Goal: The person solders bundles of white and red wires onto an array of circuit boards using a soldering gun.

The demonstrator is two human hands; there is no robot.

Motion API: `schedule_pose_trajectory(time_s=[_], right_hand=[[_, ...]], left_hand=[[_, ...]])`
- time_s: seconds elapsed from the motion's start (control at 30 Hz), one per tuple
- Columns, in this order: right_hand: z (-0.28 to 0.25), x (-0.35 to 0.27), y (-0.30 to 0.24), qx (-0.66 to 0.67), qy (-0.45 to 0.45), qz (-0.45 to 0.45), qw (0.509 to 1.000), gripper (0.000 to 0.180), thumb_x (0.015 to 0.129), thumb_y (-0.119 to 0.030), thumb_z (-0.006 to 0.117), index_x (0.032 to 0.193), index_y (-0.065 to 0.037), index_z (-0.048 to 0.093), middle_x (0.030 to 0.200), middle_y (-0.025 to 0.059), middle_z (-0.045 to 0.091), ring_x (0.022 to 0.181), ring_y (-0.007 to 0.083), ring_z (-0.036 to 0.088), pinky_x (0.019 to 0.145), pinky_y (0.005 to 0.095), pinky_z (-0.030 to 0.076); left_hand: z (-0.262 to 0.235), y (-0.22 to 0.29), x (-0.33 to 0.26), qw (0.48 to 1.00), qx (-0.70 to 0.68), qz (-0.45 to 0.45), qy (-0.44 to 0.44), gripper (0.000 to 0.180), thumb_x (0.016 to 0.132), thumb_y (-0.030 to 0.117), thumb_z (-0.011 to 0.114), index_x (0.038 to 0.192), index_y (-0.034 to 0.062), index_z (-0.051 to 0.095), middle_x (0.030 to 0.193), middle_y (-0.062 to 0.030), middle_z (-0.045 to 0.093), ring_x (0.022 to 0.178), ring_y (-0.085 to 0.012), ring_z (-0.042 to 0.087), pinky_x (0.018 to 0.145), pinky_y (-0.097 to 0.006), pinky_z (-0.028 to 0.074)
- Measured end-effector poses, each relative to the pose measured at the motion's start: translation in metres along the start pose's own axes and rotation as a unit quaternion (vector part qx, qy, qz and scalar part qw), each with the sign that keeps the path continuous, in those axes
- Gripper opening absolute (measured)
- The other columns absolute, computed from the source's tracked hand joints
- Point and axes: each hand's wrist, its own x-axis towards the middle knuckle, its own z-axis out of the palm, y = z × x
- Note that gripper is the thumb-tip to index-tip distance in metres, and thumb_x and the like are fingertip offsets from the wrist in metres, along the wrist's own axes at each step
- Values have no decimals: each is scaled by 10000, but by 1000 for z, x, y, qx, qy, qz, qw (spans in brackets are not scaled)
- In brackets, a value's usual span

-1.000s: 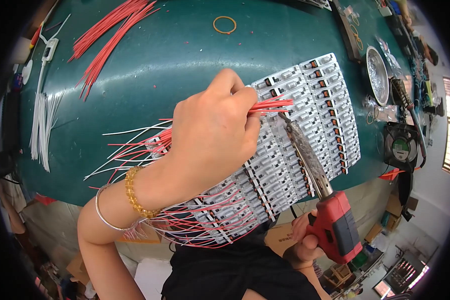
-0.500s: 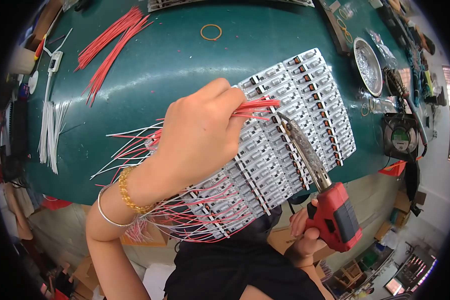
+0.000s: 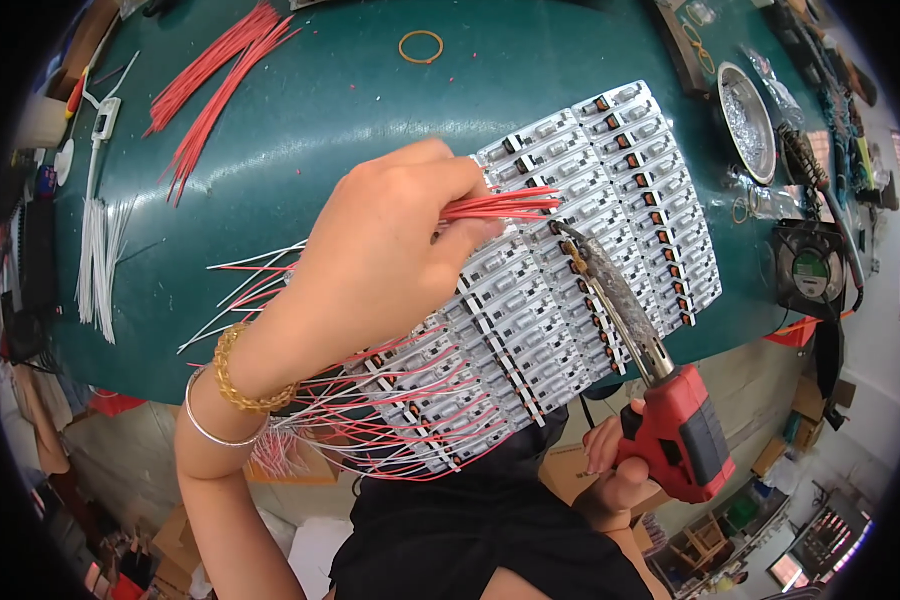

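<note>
My left hand (image 3: 390,230) is closed around a bundle of red wires (image 3: 510,204), whose ends point right over a panel of grey circuit modules (image 3: 610,200). In my right hand (image 3: 615,470) is a red-and-black pistol-grip soldering iron (image 3: 675,430). Its dark tip rests at or just above a module row, slightly below the wire ends; whether it touches cannot be made out. Red and white wires (image 3: 370,415) trail from the panel's lower left modules. My left hand and forearm cover part of the panel's left side.
Loose red wires (image 3: 215,85) and white wires (image 3: 100,270) lie at the left of the green table (image 3: 350,110). A rubber band (image 3: 421,47) sits at the back. On the right are a metal bowl (image 3: 747,122) and a small black fan (image 3: 808,265).
My left hand has shifted slightly left, and the red wire bundle lies flatter. The panel and the soldering iron have moved a little to the right.
</note>
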Motion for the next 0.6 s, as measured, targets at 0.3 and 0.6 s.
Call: schedule_pose_trajectory(time_s=[0.3, 0.6], right_hand=[[0, -9, 3, -154, 55, 55, 985, 335, 828, -285, 736, 1033, -31, 661, 941, 98, 641, 885, 251, 618, 771, 360, 484], [-13, -9, -6, -190, -131, 39, 972, 81, 801, -89, 640, 852, -29, 656, 821, 108, 652, 644, 291, 603, 579, 384, 462]], left_hand=[[11, 1, -2, 998, 0, -56, 3, 145, 776, 68, 713, 857, -45, 671, 740, -143, 589, 638, -288, 578, 591, -369, 446], [13, 0, -3, 999, -3, -46, 20, 118, 756, 55, 690, 811, -44, 659, 720, -143, 575, 623, -298, 566, 582, -386, 439]])
